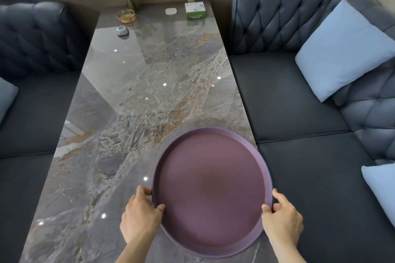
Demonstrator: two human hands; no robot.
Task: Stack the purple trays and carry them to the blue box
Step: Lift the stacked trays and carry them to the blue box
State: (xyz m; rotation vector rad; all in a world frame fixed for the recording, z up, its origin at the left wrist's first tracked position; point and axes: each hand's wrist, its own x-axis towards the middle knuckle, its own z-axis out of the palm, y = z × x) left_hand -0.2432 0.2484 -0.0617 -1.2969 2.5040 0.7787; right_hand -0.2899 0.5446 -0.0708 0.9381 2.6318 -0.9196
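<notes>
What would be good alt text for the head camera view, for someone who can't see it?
Two bare hands, left hand and right hand, grip opposite rims of a round purple tray at the near right edge of a long marble table. Dark sofas flank it; small items sit at its far end.

Glossy veined marble table (136, 96); matt plastic-looking purple tray (211, 190); tufted leather-like sofa backs (277, 17)
</notes>
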